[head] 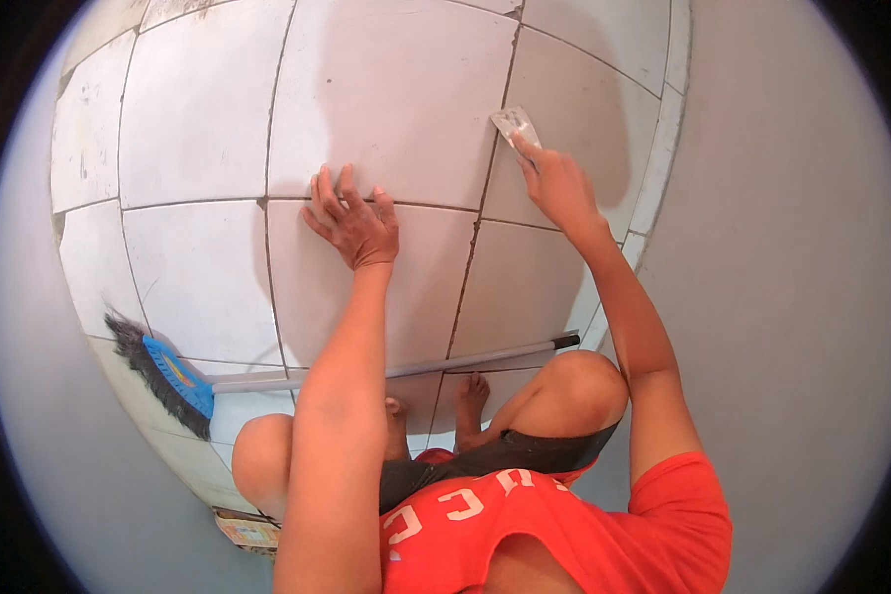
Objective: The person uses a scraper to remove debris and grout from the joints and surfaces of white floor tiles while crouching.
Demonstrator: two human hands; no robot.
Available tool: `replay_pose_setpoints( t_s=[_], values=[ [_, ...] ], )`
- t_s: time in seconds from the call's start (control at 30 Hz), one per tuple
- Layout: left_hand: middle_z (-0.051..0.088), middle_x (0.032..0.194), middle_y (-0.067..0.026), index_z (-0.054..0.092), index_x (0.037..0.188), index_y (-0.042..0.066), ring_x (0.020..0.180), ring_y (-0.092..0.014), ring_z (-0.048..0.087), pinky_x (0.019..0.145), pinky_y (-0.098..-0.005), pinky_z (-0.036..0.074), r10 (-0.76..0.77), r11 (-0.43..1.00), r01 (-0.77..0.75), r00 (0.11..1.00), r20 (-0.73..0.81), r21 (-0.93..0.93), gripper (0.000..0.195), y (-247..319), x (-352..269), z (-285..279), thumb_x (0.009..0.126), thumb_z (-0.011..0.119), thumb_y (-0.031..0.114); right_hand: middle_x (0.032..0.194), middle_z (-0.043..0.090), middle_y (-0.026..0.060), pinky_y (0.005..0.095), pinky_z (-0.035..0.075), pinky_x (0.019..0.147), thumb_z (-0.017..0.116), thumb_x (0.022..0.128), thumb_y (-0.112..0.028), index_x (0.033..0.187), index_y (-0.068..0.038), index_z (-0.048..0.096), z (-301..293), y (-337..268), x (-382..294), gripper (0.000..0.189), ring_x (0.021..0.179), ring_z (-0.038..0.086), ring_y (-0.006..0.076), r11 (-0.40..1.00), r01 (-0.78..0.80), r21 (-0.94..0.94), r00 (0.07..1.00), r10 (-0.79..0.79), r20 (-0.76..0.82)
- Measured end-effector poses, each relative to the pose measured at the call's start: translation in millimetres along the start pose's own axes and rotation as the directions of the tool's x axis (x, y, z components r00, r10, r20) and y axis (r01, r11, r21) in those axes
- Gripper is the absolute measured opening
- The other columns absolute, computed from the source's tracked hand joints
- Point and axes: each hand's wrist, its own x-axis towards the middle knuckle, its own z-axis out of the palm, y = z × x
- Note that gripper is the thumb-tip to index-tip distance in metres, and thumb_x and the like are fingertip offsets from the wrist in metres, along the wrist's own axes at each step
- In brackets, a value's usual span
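My right hand grips a putty knife with a broad, whitish-smeared blade. The blade's edge lies at a dark grout joint between two large floor tiles; its handle is mostly hidden in my fist. My left hand rests on a pale floor tile, fingers spread across another joint, with nothing in it. Along that joint the surface looks dark and rough. Small chips show at some tile corners.
A broom with a blue head and dark bristles lies on the floor, its grey handle crossing just before my feet. Walls rise at both sides. A printed carton stands at lower left, partly hidden.
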Motion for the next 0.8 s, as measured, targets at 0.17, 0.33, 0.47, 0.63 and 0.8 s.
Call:
replay_pose_setpoints(
  t_s=[0.17,0.33,0.47,0.63,0.8],
  values=[
    [0.026,0.142,-0.0076,0.035,0.136,0.017,0.138,-0.028,0.022,0.11,-0.0591,0.011,-0.005,1.0,0.005,1.0,-0.006,0.009,0.051,-1,-2,0,0.09,0.047,0.036,0.07,0.061,0.0196,0.0457,0.048,0.062,0.056,0.091,-0.017,0.128,-0.022,0.057,2,-1,-2,0.038,0.067,0.059,0.0393,0.993,0.109,-0.046,0.991,-0.112,-0.071],
    [0.025,0.143,-0.0068,0.035,0.136,0.017,0.138,-0.028,0.021,0.111,-0.0592,0.011,-0.008,1.0,0.008,1.0,0.013,0.029,0.052,-5,-3,2,0.09,0.046,0.037,0.072,0.061,0.02,0.0474,0.047,0.061,0.057,0.09,-0.017,0.128,-0.025,0.057,6,-18,-6,0.039,0.066,0.059,0.0396,0.999,0.047,0.007,0.999,-0.047,-0.012],
    [0.024,0.143,-0.0065,0.034,0.136,0.017,0.138,-0.028,0.021,0.11,-0.0597,0.012,-0.005,1.0,0.005,1.0,0.005,0.018,0.052,-2,-2,2,0.09,0.045,0.037,0.072,0.061,0.0198,0.0477,0.047,0.06,0.057,0.09,-0.018,0.128,-0.026,0.057,6,-11,-1,0.039,0.065,0.058,0.0395,0.995,0.093,-0.031,0.995,-0.094,-0.019],
    [0.024,0.143,-0.0068,0.033,0.136,0.018,0.138,-0.028,0.02,0.11,-0.0596,0.011,-0.005,1.0,0.005,1.0,0.011,0.011,0.052,-1,-1,2,0.09,0.045,0.037,0.076,0.062,0.0201,0.046,0.048,0.063,0.055,0.091,-0.019,0.127,-0.026,0.058,4,-10,13,0.036,0.07,0.06,0.0387,0.999,0.045,0.024,0.998,-0.044,-0.042],
    [0.024,0.143,-0.0068,0.034,0.136,0.017,0.138,-0.028,0.02,0.11,-0.0597,0.011,-0.01,1.0,0.01,1.0,0.004,0.022,0.051,-2,0,1,0.09,0.046,0.036,0.085,0.064,0.0204,0.0474,0.049,0.069,0.054,0.091,-0.02,0.127,-0.024,0.057,-15,-26,51,0.037,0.079,0.062,0.0388,0.991,0.094,0.098,0.994,-0.088,-0.064]
  ],
)
